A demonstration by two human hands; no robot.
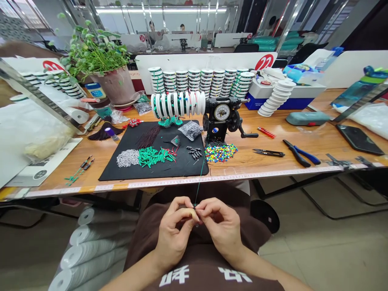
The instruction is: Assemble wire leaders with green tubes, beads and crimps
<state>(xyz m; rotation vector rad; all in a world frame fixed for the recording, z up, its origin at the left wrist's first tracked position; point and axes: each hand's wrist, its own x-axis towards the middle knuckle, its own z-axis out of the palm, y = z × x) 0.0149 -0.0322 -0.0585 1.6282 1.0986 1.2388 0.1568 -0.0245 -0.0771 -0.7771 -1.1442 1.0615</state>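
My left hand (176, 230) and my right hand (222, 228) meet above my lap, just off the table's front edge. Both are closed, thumbs and fingertips pinching the lower end of a thin green cord (198, 186). That cord stretches taut from the hand-crank winder (222, 121) down to my fingers. A small dark green knot shows between the fingertips; its detail is too small to make out. On the black mat (112, 171) lie green tube beads (154, 157) and silver-grey beads (127, 158). Multicoloured beads (221, 152) are heaped at the winder's foot.
Spools of cord (178, 104) line up left of the winder, with stacked spools behind. Thread snips (268, 152), pliers (300, 154), a red lighter (266, 132) and a phone (359, 139) lie to the right. A potted plant (113, 85) stands at back left. White rolls (72, 256) lie below left.
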